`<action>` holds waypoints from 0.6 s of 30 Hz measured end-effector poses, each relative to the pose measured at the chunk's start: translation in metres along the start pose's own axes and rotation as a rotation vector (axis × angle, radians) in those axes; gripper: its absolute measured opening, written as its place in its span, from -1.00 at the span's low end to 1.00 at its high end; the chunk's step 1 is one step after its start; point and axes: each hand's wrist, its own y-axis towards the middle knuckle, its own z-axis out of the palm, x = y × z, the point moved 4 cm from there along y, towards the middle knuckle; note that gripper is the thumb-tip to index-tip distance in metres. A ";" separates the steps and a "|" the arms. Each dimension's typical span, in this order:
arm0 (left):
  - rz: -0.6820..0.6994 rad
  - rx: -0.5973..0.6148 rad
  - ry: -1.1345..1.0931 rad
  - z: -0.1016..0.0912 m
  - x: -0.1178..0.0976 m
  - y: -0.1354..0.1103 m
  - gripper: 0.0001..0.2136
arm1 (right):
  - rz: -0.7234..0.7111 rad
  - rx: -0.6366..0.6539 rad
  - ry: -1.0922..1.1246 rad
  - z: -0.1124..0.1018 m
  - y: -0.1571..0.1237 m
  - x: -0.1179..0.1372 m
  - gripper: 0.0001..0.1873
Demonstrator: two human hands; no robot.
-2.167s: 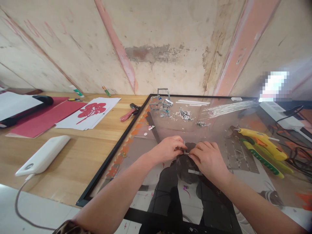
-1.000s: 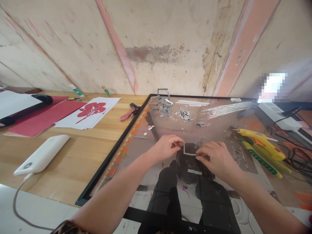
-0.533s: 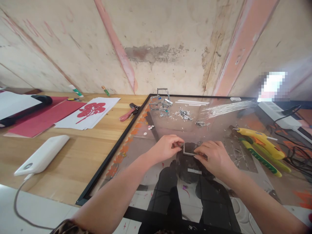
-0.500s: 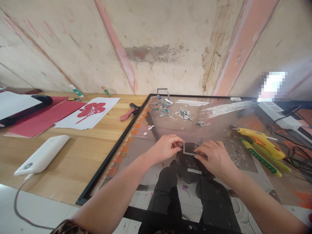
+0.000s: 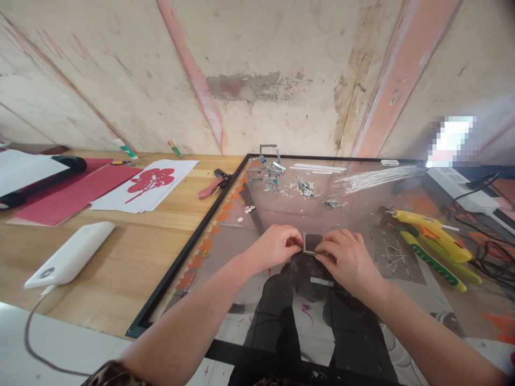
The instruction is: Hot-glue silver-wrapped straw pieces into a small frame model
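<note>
Your angled piece (image 5: pixel 304 244), grey. Your sleeve (image 5: pixel 115 373), brown-and-black mottled. Your glue gun (image 5: pixel 446 239), yellow, trigger (image 5: pixel 429 231) orange. Your pliers (image 5: pixel 434 262), yellow-green and dark green. Your tabletop (image 5: pixel 132 252), light brown, wood-grained; panel frame (image 5: pixel 188 244), black. Your paper (image 5: pixel 163 199), white, red flower motif. Your card sheets (image 5: pixel 86 188), deep red.

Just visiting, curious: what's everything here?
Angled piece: one, grey, between hands
Clear panel: one, black-edged, centre
Frame cluster: one, grey, far centre
Strips: several, white, far centre
Scraps: many, silvery, centre
Rods: many, silvery, far right
Glue gun: one, yellow, right
Pliers: one, green, right
Power strip: one, white, right
Keys: bunch, pink strap, left
Cabled device: one, white, left
Flower picture: one, red, left
Sheets: several, red, left
Tubes: two, green, left
Left hand, right hand: two, bare, centre
</note>
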 end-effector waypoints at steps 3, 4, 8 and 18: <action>-0.008 -0.002 -0.009 0.001 0.000 0.000 -0.92 | -0.006 -0.004 -0.014 0.001 0.000 0.001 -0.92; -0.009 -0.002 -0.009 0.001 0.000 0.000 -0.92 | -0.008 -0.003 -0.015 0.001 0.000 0.001 -0.91; -0.004 -0.011 -0.003 0.001 0.000 0.000 -0.92 | -0.002 0.004 0.000 0.001 0.001 0.002 -0.90; -0.001 -0.004 0.017 0.002 0.000 0.001 -0.91 | 0.002 0.003 0.004 0.002 0.000 0.004 -0.89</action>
